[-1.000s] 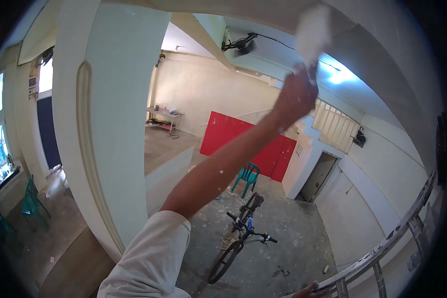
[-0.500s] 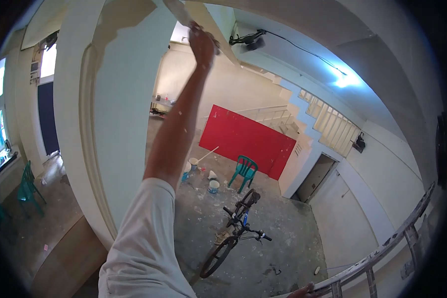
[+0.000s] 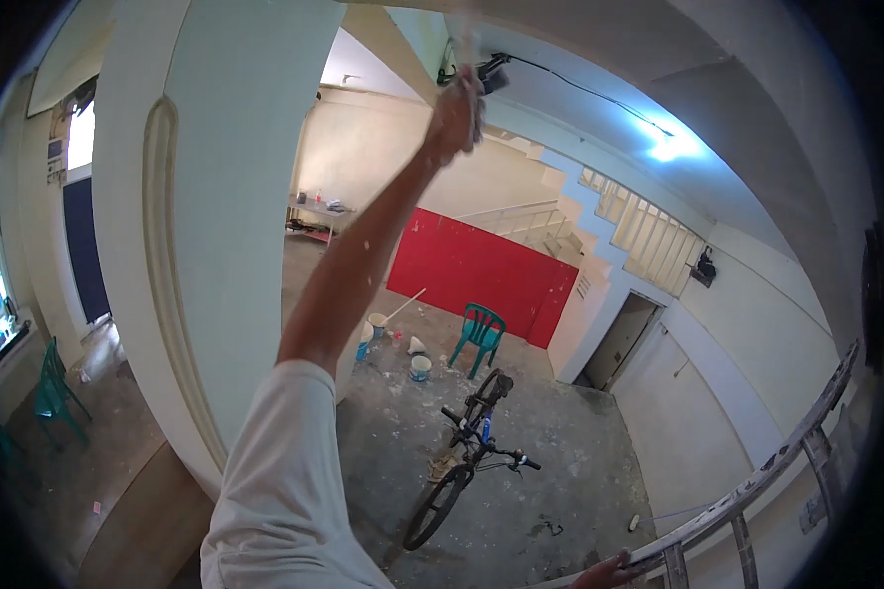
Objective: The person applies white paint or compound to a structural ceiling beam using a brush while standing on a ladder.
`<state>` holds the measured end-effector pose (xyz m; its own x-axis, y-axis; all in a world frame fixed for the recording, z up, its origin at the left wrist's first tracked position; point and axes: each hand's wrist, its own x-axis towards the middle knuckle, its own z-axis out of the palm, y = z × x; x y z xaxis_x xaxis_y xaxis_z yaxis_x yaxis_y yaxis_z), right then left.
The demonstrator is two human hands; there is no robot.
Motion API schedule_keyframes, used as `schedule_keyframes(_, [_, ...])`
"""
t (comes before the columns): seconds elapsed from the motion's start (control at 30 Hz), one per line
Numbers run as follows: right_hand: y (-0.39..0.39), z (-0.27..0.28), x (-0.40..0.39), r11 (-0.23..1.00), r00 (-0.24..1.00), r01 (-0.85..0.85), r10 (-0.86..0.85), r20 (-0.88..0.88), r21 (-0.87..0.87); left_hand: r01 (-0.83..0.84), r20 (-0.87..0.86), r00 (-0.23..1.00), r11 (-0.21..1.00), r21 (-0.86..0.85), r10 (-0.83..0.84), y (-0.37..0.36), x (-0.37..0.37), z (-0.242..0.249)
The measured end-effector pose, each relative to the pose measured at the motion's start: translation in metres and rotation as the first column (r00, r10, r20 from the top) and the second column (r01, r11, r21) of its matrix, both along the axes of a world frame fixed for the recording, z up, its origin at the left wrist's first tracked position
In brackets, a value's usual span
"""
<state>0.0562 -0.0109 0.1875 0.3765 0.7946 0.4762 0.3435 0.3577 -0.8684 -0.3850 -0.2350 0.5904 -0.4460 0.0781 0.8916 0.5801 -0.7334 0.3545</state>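
Observation:
My left hand (image 3: 455, 118) is raised at the top centre on an outstretched arm, its fingers closed around a pale tool (image 3: 468, 41) that is blurred and partly out of frame. Beneath it is my white sleeve (image 3: 280, 481). At the bottom edge, my right hand (image 3: 602, 572) shows only in part, gripping the end of a paint-stained ladder rail (image 3: 697, 530). A pale wall column (image 3: 236, 226) stands left of the raised arm.
Far below on the floor are a bicycle (image 3: 473, 447), a green chair (image 3: 479, 334), a bucket (image 3: 420, 368) and a red panel (image 3: 481, 270). Stairs (image 3: 599, 221) rise behind. Another green chair (image 3: 54, 388) is at far left. Overhead runs a grey beam (image 3: 737, 118).
My left hand has moved right and slightly down with the tool, away from the column top. The view has shifted a little. My right hand remains on the ladder.

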Motion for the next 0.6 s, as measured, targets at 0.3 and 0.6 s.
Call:
schedule_keyframes(0.3, [-0.002,0.007,-0.004,0.97,0.978,-0.11,0.145,-0.151,0.217,-0.446,0.165,0.878,0.893,-0.057,0.449,-0.011,-0.004,-0.042])
schedule_keyframes(0.6, [0.029,-0.032,0.002,0.98,0.988,-0.05,0.076,-0.132,0.194,-0.906,0.176,0.399,0.416,-0.07,0.9,-0.064,-0.08,-0.016])
